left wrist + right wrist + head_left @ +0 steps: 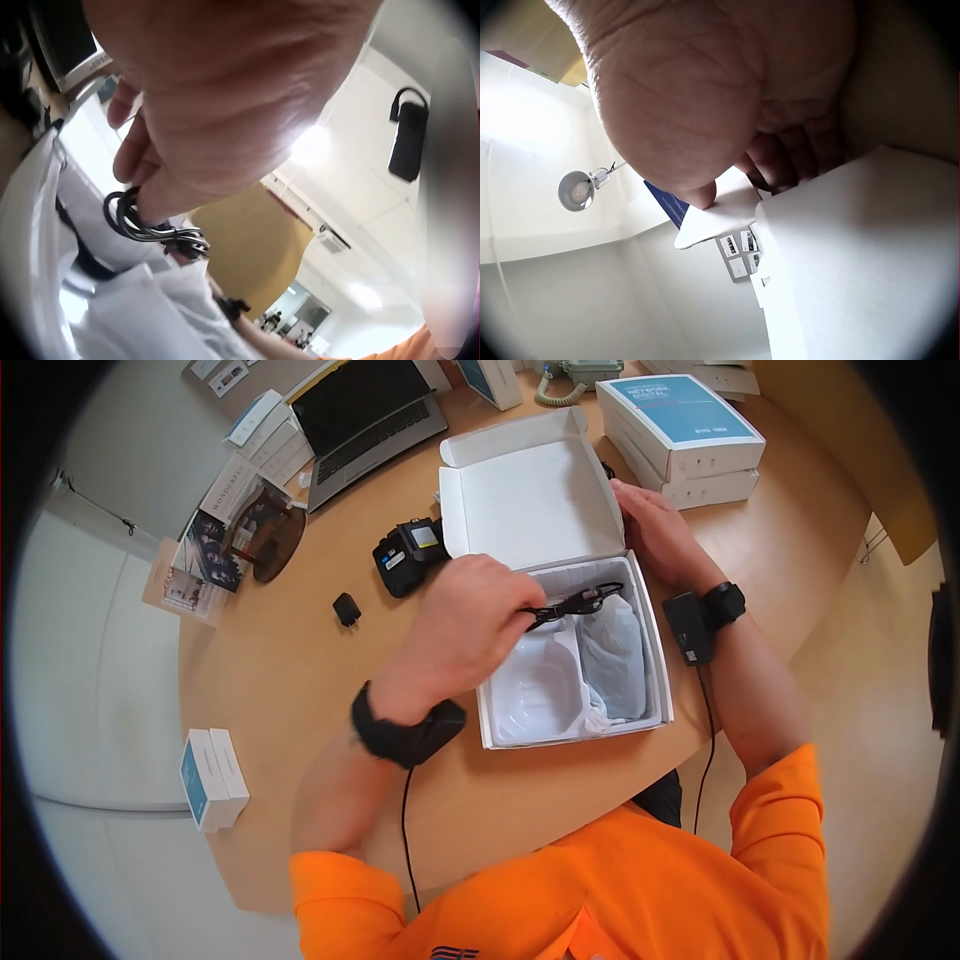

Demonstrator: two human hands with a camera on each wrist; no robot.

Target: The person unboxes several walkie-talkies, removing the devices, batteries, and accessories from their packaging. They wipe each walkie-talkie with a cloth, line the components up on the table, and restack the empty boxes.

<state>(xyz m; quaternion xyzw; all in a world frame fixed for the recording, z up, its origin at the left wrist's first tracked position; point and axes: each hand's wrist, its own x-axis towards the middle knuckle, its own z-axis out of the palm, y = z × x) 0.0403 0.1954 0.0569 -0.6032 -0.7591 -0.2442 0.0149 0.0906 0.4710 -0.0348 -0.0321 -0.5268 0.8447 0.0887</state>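
Observation:
My left hand pinches a looped, tied black cable over the open white box. Thumb and fingertips meet at one end of the coil, and the loops hang free in the left wrist view. Below it a white moulded tray fills the box, its left compartment bare. A plastic-wrapped item lies in the right compartment. Beside the raised lid, my right hand rests with extended fingers along its right edge. In the right wrist view the thumb overlaps a white flap.
A black device and a small black adapter lie left of the box. Stacked blue-and-white boxes stand at the back right, a laptop at the back left. Two small boxes sit at the left table edge.

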